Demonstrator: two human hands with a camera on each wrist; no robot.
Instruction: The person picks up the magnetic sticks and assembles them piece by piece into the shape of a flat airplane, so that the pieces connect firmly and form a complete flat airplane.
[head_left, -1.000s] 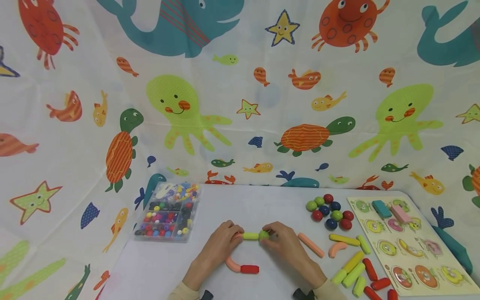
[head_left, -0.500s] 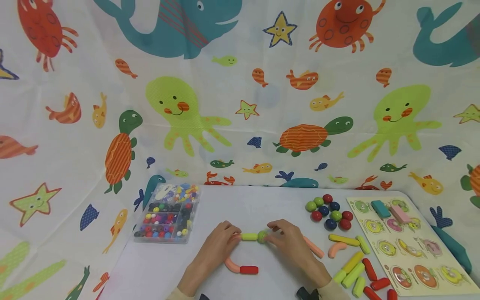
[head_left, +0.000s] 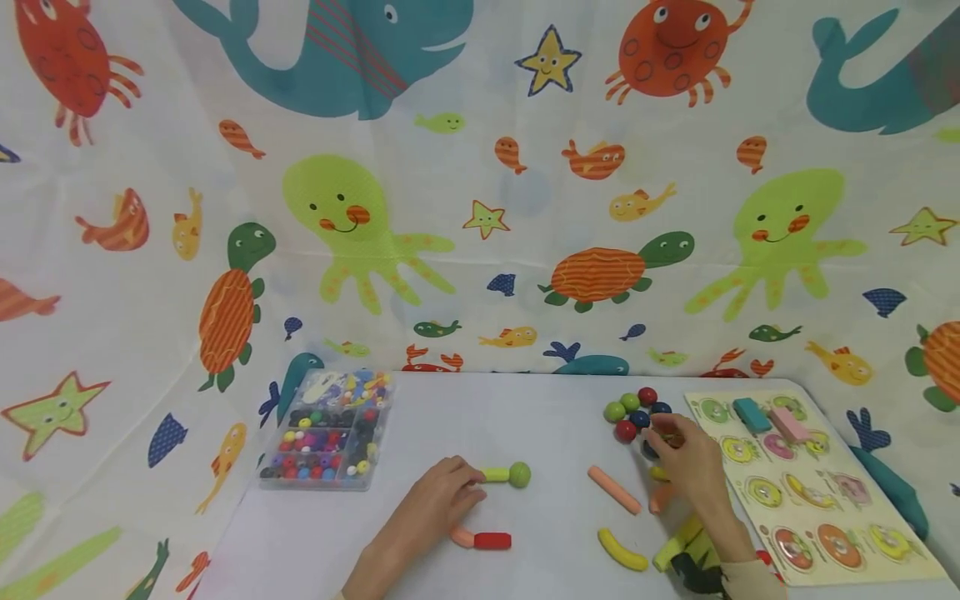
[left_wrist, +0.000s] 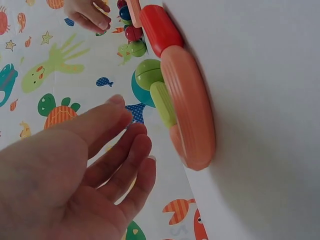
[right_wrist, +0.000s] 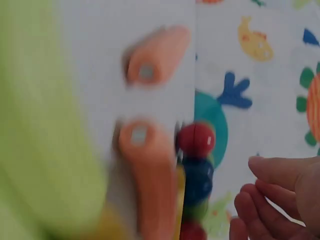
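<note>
Left hand flat and relaxed; right hand outstretched, fingers loose.

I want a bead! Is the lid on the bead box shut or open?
Shut, it seems. The bead box shows glare across a clear cover over its compartments, lying flat, and no lid stands up or lies beside it.

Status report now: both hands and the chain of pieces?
Left hand open beside chain. Right hand at ball cluster, grip unclear. Nothing blocking.
</note>
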